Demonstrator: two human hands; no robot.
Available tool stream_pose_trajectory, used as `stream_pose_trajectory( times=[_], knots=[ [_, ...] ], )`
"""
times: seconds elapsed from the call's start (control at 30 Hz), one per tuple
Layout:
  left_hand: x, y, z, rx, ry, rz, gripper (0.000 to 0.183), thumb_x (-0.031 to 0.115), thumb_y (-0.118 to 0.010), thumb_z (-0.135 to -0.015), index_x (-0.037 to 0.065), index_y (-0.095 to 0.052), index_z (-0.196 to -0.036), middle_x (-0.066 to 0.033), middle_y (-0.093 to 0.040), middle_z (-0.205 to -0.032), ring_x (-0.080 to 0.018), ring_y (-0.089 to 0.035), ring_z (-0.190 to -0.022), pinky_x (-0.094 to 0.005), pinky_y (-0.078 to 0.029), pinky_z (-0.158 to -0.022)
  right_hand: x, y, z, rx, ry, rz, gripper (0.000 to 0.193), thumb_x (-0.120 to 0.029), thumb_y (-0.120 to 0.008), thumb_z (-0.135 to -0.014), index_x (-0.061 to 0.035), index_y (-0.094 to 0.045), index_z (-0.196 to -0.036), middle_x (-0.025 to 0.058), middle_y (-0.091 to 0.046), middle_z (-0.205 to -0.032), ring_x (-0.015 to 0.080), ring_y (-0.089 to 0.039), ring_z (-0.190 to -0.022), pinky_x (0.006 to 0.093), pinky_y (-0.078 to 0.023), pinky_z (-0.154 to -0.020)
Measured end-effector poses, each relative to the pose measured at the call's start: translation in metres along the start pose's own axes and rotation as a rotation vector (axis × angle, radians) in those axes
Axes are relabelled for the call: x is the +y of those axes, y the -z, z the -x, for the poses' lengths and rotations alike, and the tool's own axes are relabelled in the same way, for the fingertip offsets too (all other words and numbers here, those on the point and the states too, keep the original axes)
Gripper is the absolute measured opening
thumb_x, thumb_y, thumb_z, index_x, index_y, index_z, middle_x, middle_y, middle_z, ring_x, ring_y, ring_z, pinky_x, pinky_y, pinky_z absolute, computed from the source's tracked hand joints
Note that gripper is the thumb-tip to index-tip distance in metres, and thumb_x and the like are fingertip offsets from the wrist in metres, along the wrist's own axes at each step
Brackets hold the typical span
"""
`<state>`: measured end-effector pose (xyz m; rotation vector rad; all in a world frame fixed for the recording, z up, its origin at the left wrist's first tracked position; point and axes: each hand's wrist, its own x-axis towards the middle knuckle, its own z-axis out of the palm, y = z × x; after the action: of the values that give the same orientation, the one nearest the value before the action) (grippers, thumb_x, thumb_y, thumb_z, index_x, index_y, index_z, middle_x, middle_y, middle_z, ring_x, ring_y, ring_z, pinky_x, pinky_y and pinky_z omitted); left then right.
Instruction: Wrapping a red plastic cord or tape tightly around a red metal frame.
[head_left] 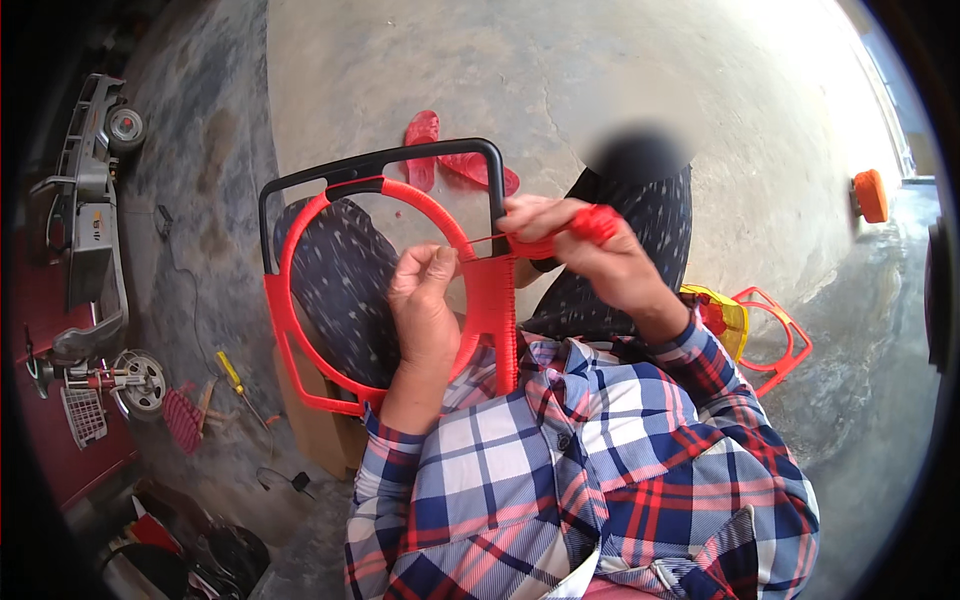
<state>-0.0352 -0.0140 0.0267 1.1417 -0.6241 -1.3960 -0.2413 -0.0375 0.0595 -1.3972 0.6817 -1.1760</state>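
A flat frame with a round opening lies over my lap, its bare black bar [400, 153] along the far side. Tight red wrapping [490, 290] covers the ring and the nearer sides. My left hand [424, 305] reaches through to the ring's right edge, thumb and fingers pinched on the red cord there. A short stretch of that cord [486, 240] runs taut toward my right hand [600, 255]. Closed around a bunched red cord bundle [597, 224], my right hand is beside the frame's far right corner. Its fingers partly hide the bundle.
Red slippers [423, 150] lie on the concrete floor beyond the frame. At my right are a yellow basket [735, 322] and another red frame [790, 335]. A yellow-handled screwdriver [231, 373] lies at left, near a cardboard box [325, 430]. An orange-red object [870, 197] stands far right.
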Motion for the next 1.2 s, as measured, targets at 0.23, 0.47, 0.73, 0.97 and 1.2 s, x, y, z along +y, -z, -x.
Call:
stream_pose_trajectory(
  times=[0.23, 0.47, 0.73, 0.97, 1.2],
  knots=[
    [0.003, -0.003, 0.006, -0.180, 0.113, 0.148, 0.007, 0.003, -0.066, -0.087, 0.004, -0.061, -0.091, 0.0004, -0.059, -0.091, -0.0090, -0.054, -0.085, -0.0218, -0.043, -0.080, -0.016, 0.018, 0.002, 0.151, -0.087, -0.769, 0.029, -0.030, -0.039, -0.102, -0.0075, -0.050, -0.086, 0.0056, -0.054, -0.080, 0.0289, -0.058, -0.102, 0.0472, -0.036, -0.104],
    [0.007, 0.001, 0.002, -0.133, 0.284, 0.263, 0.006, 0.015, -0.056, -0.093, 0.009, -0.056, -0.092, -0.0017, -0.059, -0.087, -0.0124, -0.055, -0.082, -0.0288, -0.047, -0.074, -0.035, 0.022, -0.005, 0.067, -0.063, -0.977, 0.030, -0.033, -0.035, -0.103, -0.0153, -0.043, -0.080, -0.0040, -0.043, -0.064, 0.0094, -0.049, -0.057, 0.0316, -0.041, -0.068],
    [-0.002, 0.000, -0.004, -0.093, 0.369, 0.346, 0.009, 0.014, -0.052, -0.092, 0.006, -0.056, -0.095, -0.0042, -0.060, -0.087, -0.0140, -0.057, -0.079, -0.0287, -0.048, -0.075, 0.000, 0.038, 0.001, 0.273, -0.532, -0.244, 0.020, -0.023, -0.056, -0.094, -0.0045, -0.061, -0.100, -0.0026, -0.049, -0.066, 0.0043, -0.042, -0.051, 0.0210, -0.037, -0.049],
    [0.001, -0.001, -0.001, -0.169, 0.408, 0.263, 0.017, 0.015, -0.049, -0.094, 0.001, -0.056, -0.103, -0.0095, -0.064, -0.094, -0.0159, -0.063, -0.082, -0.0281, -0.051, -0.080, 0.023, -0.003, 0.016, 0.065, -0.778, -0.247, 0.019, -0.020, -0.057, -0.096, -0.0015, -0.060, -0.100, 0.0001, -0.057, -0.070, 0.0084, -0.051, -0.057, 0.0216, -0.042, -0.054],
    [-0.001, 0.001, 0.000, -0.197, 0.385, 0.240, 0.015, 0.011, -0.049, -0.095, 0.001, -0.056, -0.105, -0.0078, -0.064, -0.093, -0.0145, -0.063, -0.083, -0.0281, -0.051, -0.079, 0.022, 0.008, 0.016, 0.140, -0.657, -0.567, 0.009, -0.006, -0.062, -0.088, -0.0013, -0.061, -0.096, -0.0018, -0.048, -0.061, 0.0065, -0.040, -0.050, 0.0217, -0.029, -0.046]
  ],
)
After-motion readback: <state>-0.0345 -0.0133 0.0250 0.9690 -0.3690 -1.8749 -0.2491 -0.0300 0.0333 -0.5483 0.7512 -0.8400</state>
